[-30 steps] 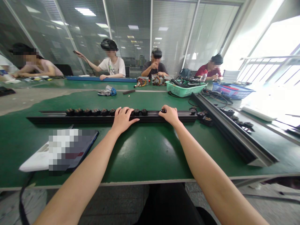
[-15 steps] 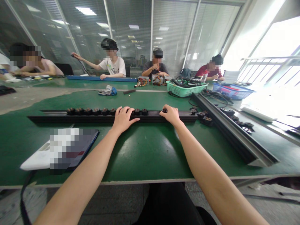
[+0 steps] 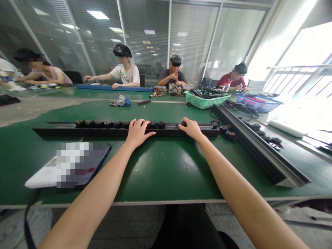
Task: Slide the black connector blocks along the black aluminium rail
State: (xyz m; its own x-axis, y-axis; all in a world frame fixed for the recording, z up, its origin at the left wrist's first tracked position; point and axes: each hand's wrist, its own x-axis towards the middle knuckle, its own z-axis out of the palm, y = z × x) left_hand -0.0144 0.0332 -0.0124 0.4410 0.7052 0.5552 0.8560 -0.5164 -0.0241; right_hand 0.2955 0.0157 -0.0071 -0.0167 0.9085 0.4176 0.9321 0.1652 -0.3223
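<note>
A long black metal rail lies crosswise on the green table, with a row of small round black socket modules set along its channel. Across its middle, my left hand grips the rail, fingers over the top and thumb stretched along the near side. My right hand pinches a black module at the channel, to the right of the row. The fingers hide part of this module, and whether it sits fully in the channel I cannot tell. Several loose modules lie beyond the rail's right end.
A second black rail slants along the right, with more modules beside it. Left front lie a white device and dark tablet. Behind are a green basket, a blue basket, a cloth and seated people.
Both hands keep nearly the same places on the rail and module. The view has shifted slightly. Across the table, a person in a white shirt has lowered a raised arm.
</note>
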